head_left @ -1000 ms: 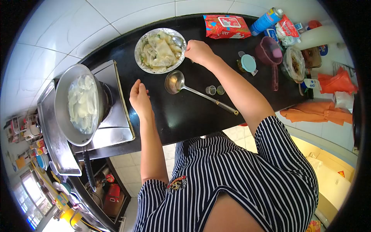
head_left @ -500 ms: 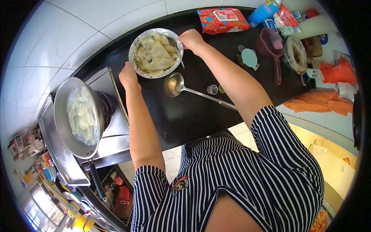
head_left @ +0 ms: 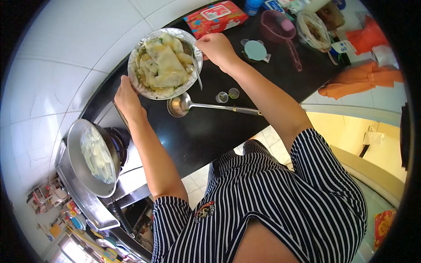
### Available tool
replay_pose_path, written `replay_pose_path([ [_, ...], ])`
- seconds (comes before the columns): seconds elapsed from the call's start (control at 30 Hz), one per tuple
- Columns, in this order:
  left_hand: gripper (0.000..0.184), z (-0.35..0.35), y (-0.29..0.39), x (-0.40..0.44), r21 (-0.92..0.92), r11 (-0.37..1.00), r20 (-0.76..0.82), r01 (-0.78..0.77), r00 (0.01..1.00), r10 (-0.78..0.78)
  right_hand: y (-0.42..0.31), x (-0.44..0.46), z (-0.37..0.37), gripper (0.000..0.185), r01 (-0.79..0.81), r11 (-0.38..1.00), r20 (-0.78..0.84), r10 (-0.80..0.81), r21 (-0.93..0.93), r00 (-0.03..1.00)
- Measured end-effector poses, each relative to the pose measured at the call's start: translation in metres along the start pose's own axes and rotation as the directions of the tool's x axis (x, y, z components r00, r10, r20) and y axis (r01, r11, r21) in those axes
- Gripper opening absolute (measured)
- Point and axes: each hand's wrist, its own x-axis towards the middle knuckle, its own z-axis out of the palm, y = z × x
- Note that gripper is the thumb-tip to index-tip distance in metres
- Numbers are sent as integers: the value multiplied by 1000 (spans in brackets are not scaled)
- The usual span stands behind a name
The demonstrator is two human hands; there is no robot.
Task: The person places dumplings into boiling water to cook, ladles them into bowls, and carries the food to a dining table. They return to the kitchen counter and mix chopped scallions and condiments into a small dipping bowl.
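Between my two hands is a patterned silver bowl (head_left: 137, 86) of what look like dumplings (head_left: 163, 61) with bits of green. A metal spoon (head_left: 197, 74) leans in it, its handle over the rim nearest me. My left hand (head_left: 128, 97) grips the rim at the lower left, fingers mostly hidden beneath. At the right rim, my right hand (head_left: 216, 49) pinches the edge with its fingers bent. Just below the bowl, a steel ladle (head_left: 179, 105) lies on the black counter (head_left: 188, 136), its handle pointing right under my right forearm.
On the stove at left sits a frying pan (head_left: 75, 154) with pale, whitish food inside. Two small clear cups (head_left: 222, 97) stand behind the ladle handle. Farther back are a red wipes pack (head_left: 215, 18), a container with a pale blue lid (head_left: 255, 50) and a pink strainer-like scoop (head_left: 272, 30).
The bowl, held in both hands, appears larger and nearer to me, as if raised. My view has turned, so the counter items sit farther left and the pan lower.
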Motion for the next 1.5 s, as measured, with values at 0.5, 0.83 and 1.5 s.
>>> replay_pose_path([
  [0.5,50,21,-37,-79,78,991,288,108,949,-126,10,-132,-95,18,-200,976,-117,209,84,971],
  [0.83,44,75,-48,-133,225,968,424,107,884,-197,72,-194,-143,22,-343,912,-246,394,224,886],
  [1.5,34,424,-272,-459,225,972,929,74,283,-237,347,-420,-520,15,-183,908,-793,418,376,444],
])
